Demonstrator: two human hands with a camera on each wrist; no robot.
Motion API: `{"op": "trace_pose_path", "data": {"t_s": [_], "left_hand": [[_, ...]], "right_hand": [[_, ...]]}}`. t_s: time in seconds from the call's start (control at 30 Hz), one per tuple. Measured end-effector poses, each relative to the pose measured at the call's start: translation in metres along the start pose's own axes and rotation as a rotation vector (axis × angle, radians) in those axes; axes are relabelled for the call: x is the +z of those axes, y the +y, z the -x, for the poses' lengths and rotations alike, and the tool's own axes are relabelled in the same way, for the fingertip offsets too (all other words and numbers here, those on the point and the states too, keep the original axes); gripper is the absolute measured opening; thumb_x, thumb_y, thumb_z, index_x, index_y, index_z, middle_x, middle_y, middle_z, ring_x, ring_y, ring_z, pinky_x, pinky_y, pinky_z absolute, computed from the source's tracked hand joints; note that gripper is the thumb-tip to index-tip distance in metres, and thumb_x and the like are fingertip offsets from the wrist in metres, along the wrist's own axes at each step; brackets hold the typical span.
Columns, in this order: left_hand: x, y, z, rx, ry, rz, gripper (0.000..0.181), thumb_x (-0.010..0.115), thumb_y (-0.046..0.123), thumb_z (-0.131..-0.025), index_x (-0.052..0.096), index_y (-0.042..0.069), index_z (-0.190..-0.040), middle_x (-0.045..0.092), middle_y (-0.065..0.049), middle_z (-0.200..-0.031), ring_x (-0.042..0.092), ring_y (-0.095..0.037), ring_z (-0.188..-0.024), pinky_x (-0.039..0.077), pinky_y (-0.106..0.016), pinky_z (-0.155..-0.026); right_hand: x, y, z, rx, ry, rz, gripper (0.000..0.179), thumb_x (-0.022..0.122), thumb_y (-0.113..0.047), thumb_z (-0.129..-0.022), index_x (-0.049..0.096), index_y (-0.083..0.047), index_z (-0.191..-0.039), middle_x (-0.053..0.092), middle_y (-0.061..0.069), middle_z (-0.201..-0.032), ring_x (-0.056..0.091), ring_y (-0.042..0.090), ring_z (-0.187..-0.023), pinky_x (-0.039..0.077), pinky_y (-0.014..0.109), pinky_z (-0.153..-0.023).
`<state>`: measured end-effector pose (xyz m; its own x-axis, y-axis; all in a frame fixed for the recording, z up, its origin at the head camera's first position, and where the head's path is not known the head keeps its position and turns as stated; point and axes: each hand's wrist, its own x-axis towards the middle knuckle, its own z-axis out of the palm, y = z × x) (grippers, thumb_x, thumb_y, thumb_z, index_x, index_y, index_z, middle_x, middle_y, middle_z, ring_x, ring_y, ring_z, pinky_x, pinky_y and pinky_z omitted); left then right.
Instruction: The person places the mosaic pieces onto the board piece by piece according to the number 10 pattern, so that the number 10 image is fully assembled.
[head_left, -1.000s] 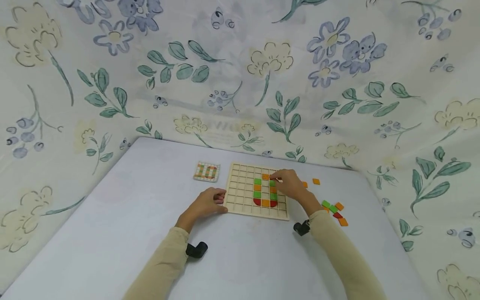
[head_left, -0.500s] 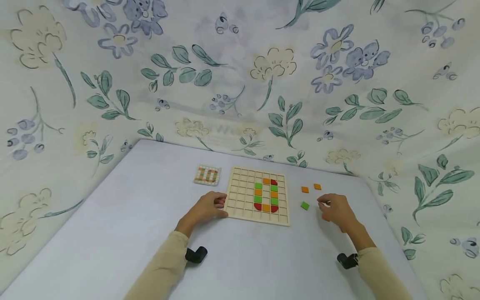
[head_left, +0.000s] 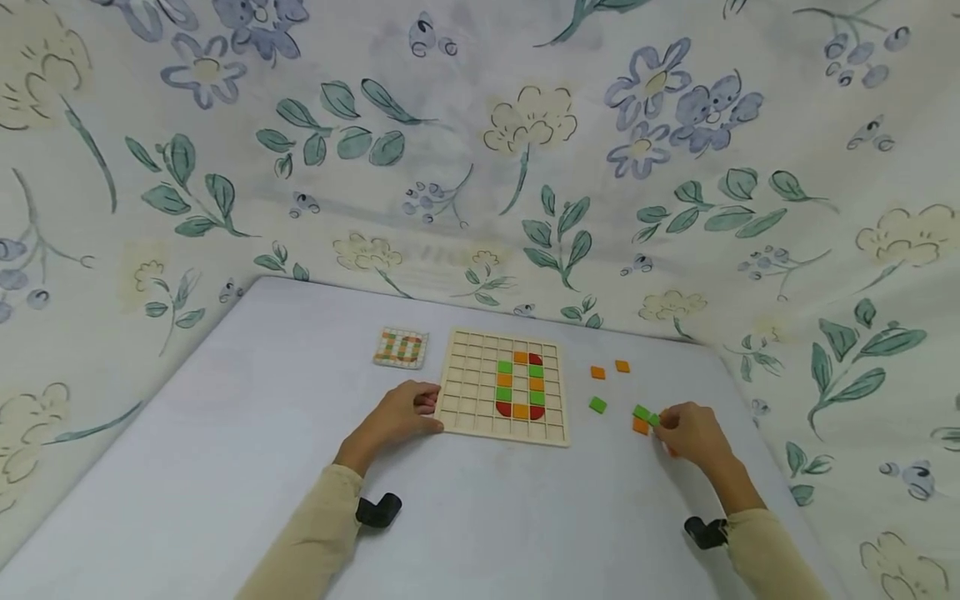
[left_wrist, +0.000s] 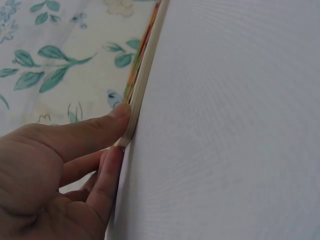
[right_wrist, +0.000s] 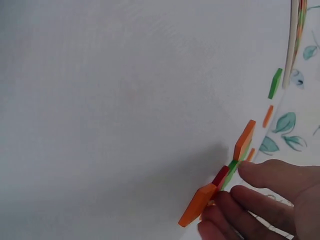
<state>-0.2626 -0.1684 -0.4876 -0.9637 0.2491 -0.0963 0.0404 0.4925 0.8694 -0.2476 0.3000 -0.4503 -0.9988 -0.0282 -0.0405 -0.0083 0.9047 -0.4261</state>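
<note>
A square wooden grid board (head_left: 468, 387) lies on the white table, with red, green and orange tiles set in it as a ring shape. My left hand (head_left: 393, 418) holds the board's near left corner, its thumb (left_wrist: 95, 132) on the rim and its other fingers against the side. Off to the right of the board, my right hand (head_left: 696, 435) has its thumb and forefinger at a green tile (head_left: 654, 420) in a loose cluster, pinching it. Touching or close by are another green tile (head_left: 642, 412), orange tiles (right_wrist: 197, 205) and a red tile (right_wrist: 219, 176), partly hidden in the head view.
Left of the board's far corner lies a small pattern card (head_left: 401, 347) showing a coloured 10. Two orange tiles (head_left: 597, 372) and a lone green tile (head_left: 597, 405) lie between the board and the cluster. A flowered cloth (head_left: 450, 167) rises behind the table.
My right hand has left the board's upper right, where a red tile now sits, and moved right to the loose tiles. A green tile now lies apart nearer the board. The left hand stays put.
</note>
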Motion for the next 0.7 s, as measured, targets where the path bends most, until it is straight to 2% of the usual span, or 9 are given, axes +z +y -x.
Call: {"op": "trace_pose_path", "data": {"t_s": [0.2, 0.5, 0.7], "left_hand": [[-0.003, -0.001, -0.001, 0.016, -0.013, -0.001, 0.068, 0.082, -0.005, -0.073, 0.051, -0.012, -0.133, 0.058, -0.014, -0.111, 0.061, -0.027, -0.106, 0.056, -0.025, -0.088], [-0.001, -0.002, 0.001, 0.011, 0.003, -0.012, 0.067, 0.081, -0.005, -0.074, 0.051, -0.011, -0.133, 0.058, -0.014, -0.111, 0.061, -0.029, -0.107, 0.056, -0.026, -0.088], [0.000, -0.001, -0.001, 0.011, -0.004, -0.010, 0.067, 0.082, -0.005, -0.073, 0.051, -0.011, -0.133, 0.059, -0.014, -0.111, 0.061, -0.027, -0.106, 0.056, -0.026, -0.088]], "right_hand": [[-0.002, -0.002, -0.001, 0.027, -0.015, 0.043, 0.012, 0.076, -0.006, -0.078, 0.069, 0.003, -0.081, 0.064, 0.006, -0.071, 0.057, 0.017, -0.061, 0.050, 0.027, -0.049], [0.007, 0.000, 0.000, -0.010, 0.031, 0.045, 0.012, 0.076, -0.004, -0.079, 0.070, 0.004, -0.086, 0.064, 0.005, -0.072, 0.055, 0.018, -0.064, 0.050, 0.028, -0.052], [0.011, 0.002, 0.001, 0.033, 0.044, 0.015, 0.015, 0.076, -0.006, -0.081, 0.070, 0.005, -0.089, 0.063, 0.005, -0.072, 0.055, 0.016, -0.059, 0.049, 0.026, -0.048]]}}
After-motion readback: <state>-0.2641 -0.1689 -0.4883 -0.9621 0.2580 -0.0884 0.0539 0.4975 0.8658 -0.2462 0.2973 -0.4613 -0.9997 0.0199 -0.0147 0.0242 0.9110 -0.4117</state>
